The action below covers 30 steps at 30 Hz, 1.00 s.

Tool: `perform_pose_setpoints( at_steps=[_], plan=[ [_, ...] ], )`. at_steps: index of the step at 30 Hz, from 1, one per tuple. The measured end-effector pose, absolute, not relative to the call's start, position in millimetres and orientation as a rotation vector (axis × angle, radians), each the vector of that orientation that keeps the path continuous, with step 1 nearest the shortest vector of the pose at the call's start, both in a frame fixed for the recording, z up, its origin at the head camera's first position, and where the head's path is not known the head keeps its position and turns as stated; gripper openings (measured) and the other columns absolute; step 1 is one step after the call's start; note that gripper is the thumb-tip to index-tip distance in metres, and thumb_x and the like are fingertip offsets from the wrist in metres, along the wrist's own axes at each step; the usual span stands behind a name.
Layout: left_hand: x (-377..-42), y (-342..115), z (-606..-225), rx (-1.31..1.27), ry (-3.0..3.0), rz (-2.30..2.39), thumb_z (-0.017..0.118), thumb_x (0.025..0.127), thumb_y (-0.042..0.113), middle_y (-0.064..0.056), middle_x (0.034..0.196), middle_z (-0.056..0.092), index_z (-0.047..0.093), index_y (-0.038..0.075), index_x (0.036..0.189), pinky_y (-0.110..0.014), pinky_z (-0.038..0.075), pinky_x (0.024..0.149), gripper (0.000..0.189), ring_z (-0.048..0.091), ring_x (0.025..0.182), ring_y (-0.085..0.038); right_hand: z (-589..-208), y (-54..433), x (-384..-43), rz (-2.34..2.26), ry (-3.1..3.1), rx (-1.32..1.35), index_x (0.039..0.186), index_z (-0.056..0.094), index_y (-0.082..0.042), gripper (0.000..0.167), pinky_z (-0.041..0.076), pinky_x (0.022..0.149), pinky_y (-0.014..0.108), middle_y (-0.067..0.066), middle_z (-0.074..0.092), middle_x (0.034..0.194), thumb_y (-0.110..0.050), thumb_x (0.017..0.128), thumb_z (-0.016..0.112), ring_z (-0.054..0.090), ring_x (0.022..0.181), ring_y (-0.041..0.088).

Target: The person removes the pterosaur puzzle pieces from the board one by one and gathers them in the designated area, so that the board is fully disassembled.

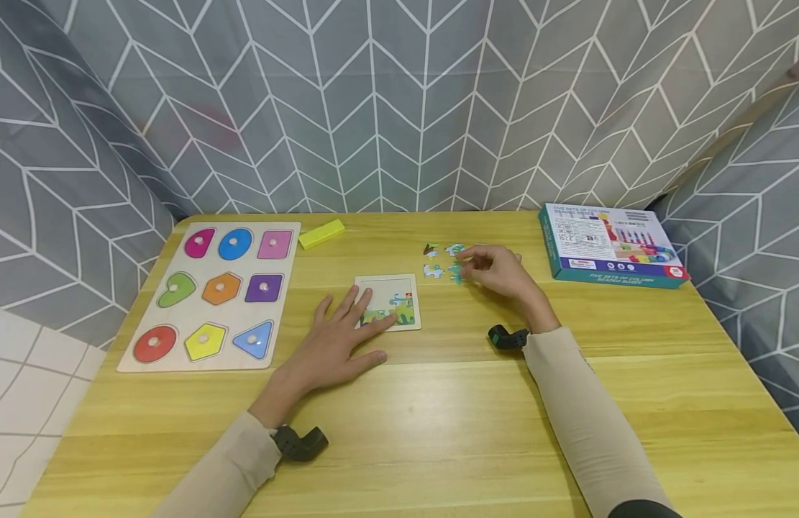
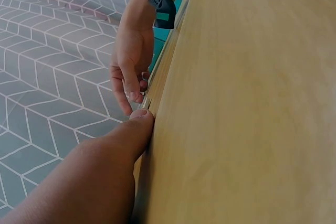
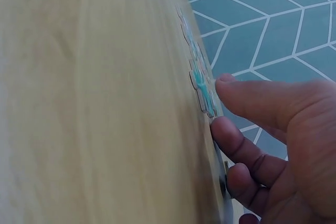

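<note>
My left hand (image 1: pixel 337 345) lies with spread fingers over a small square puzzle board (image 1: pixel 407 277), fingertips on its left side and lower edge. Part of a green and blue picture shows in the board's lower half. Right of the board lie several loose jigsaw pieces: a brown and green piece (image 1: pixel 431 250), a pale blue one (image 1: pixel 433 271) and teal ones. Beside the near teal piece (image 3: pixel 202 90) hovers my right hand (image 1: pixel 499 272), its thumb and index finger bent and apart in the right wrist view. No piece shows between those two fingertips.
A board of knobbed coloured shapes (image 1: pixel 208 306) lies at the left. Behind it sits a yellow block (image 1: pixel 321 234). At the back right is a teal and white box (image 1: pixel 615 244). A patterned grey curtain (image 1: pixel 399 108) hangs along the table's far edge.
</note>
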<state>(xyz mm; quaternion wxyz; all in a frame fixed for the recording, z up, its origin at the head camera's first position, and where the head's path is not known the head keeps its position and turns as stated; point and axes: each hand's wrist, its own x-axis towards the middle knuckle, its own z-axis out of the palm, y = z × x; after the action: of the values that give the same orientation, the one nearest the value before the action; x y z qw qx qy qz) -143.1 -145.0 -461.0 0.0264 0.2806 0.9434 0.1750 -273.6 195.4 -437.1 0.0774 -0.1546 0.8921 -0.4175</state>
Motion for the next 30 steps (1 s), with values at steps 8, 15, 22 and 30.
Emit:
perform_pose_setpoints(
  at_steps=[8, 15, 22, 30],
  plan=[
    [-142.9, -145.4, -461.2, 0.863, 2.917, 0.533, 0.042, 0.101, 0.065, -0.008, 0.173, 0.011, 0.031, 0.049, 0.156, -0.064, 0.001, 0.124, 0.059, -0.001, 0.161, -0.031, -435.2, 195.1, -272.0, -1.17, 2.684, -0.493, 0.119, 0.075, -0.012, 0.03, 0.021, 0.097, 0.047, 0.01, 0.068, 0.101, -0.019, 0.09, 0.079, 0.058, 0.09, 0.024],
    [-142.8, -145.3, -461.4, 0.867, 2.918, 0.53, 0.041, 0.101, 0.065, -0.008, 0.173, 0.011, 0.03, 0.049, 0.156, -0.064, 0.001, 0.124, 0.059, -0.001, 0.161, -0.031, -437.3, 192.8, -272.1, -1.12, 2.738, -0.522, 0.116, 0.077, -0.011, 0.028, 0.012, 0.091, 0.05, 0.009, 0.069, 0.099, -0.019, 0.09, 0.079, 0.057, 0.088, 0.024],
    [-143.0, -145.5, -461.9, 0.867, 2.919, 0.534, 0.042, 0.101, 0.065, -0.008, 0.173, 0.012, 0.031, 0.049, 0.156, -0.064, 0.001, 0.124, 0.059, -0.001, 0.161, -0.031, -437.6, 191.5, -272.0, -1.117, 2.75, -0.52, 0.117, 0.076, -0.011, 0.027, 0.011, 0.09, 0.05, 0.008, 0.068, 0.099, -0.019, 0.091, 0.078, 0.058, 0.088, 0.024],
    [-143.3, -145.3, -462.2, 0.861, 2.913, 0.531, 0.041, 0.101, 0.066, -0.007, 0.173, 0.011, 0.029, 0.05, 0.156, -0.064, 0.0, 0.124, 0.059, -0.002, 0.161, -0.03, -436.6, 192.6, -271.9, -1.102, 2.754, -0.527, 0.117, 0.076, -0.012, 0.028, 0.012, 0.088, 0.048, 0.007, 0.068, 0.098, -0.02, 0.091, 0.078, 0.057, 0.089, 0.024]
  ],
)
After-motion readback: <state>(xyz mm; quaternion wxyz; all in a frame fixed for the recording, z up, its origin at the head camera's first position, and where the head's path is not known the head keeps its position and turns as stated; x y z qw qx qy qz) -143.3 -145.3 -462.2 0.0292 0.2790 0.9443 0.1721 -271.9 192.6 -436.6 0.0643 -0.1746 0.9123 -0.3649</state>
